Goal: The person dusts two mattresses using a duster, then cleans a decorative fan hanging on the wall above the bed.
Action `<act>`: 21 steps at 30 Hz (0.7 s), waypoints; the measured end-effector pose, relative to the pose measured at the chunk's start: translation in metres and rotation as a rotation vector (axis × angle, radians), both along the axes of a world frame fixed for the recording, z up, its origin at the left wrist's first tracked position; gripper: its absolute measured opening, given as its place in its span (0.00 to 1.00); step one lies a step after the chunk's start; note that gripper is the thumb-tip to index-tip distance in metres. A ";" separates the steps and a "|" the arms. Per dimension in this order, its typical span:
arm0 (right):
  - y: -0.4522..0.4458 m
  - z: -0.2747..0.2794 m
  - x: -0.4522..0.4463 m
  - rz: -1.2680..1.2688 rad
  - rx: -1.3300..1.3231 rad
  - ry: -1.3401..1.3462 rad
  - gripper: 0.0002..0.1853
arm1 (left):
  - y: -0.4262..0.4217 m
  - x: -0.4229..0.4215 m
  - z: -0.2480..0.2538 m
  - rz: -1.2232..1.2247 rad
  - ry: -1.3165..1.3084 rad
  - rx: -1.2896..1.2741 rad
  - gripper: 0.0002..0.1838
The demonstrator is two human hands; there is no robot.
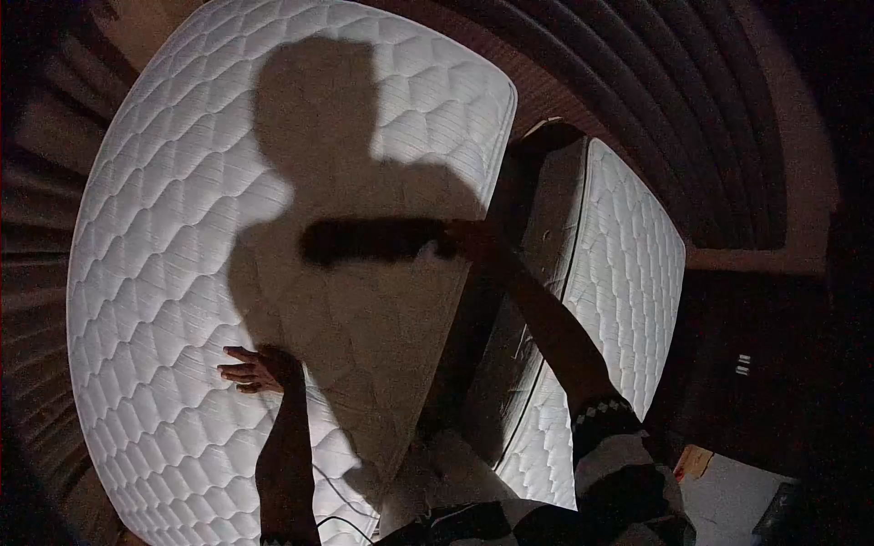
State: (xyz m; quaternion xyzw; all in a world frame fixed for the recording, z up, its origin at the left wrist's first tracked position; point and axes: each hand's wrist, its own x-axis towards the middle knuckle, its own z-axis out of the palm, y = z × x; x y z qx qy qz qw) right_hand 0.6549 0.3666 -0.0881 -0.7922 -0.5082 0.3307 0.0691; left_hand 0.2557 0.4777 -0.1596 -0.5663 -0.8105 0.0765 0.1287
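Through the head camera I am seeing the right hand closing around one end of a long, dark, fuzzy-edged brush. The brush is pointing leftward from that grip, lying over the white quilted mattress; I cannot tell whether it is touching the fabric. The hand itself is sitting in shade, so I am not making out its separate fingers.

The left hand is holding nothing that I can see; its fingers are spreading wide, palm side toward the same mattress, and I cannot tell whether they are pressing on it. A broad shadow of a head and shoulders is falling across the cover, beyond the left hand and around the brush.

A second quilted mattress is standing to the right of the right hand, with a dark gap running between the two. A patterned sleeve is covering the right upper arm. A thin cord is curving just to the right of the left forearm. Dark ribbed padding is arching above and to the right of the right hand.
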 end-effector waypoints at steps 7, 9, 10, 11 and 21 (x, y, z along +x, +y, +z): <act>-0.074 -0.112 0.108 -0.486 0.211 -0.077 0.21 | 0.004 -0.003 -0.005 -0.001 -0.011 0.013 0.37; -0.035 -0.058 0.026 -0.234 0.211 -0.227 0.20 | 0.006 -0.004 -0.007 0.000 -0.054 0.047 0.37; -0.023 -0.039 -0.007 -0.107 0.172 -0.237 0.19 | 0.006 -0.005 -0.006 -0.010 -0.088 0.073 0.38; -0.012 -0.020 -0.031 -0.051 0.094 -0.188 0.18 | 0.005 -0.006 -0.004 -0.005 -0.091 0.075 0.38; -0.030 -0.058 0.052 -0.561 0.299 0.113 0.16 | 0.010 -0.007 0.001 0.068 -0.159 -0.076 0.39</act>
